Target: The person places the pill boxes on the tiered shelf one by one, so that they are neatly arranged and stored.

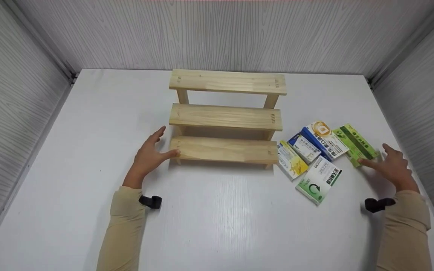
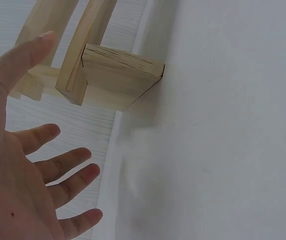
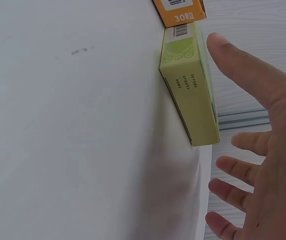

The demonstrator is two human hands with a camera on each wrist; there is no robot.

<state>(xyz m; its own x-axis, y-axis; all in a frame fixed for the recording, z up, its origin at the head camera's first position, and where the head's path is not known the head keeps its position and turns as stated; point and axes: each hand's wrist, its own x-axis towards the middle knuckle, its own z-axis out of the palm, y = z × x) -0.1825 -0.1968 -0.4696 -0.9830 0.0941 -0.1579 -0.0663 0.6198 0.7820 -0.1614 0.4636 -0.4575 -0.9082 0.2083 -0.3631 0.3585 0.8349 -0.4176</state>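
Head view: a three-step wooden rack stands mid-table on the white table, its lowest step toward the person. Left hand sits at the left end of the lowest step, fingers straight and spread, thumb tip touching the front corner of the board; nothing grasped. Left wrist view confirms an open palm just beside the board's end grain.

Five medicine boxes lie flat in a loose cluster right of the rack. The green box is farthest right, partly overlapped by the blue-and-white box. Right hand is at the green box's near right end, fingers extended, thumb tip on its edge; no closed grip. Right wrist view: green box flat on the table, spread fingers alongside it.
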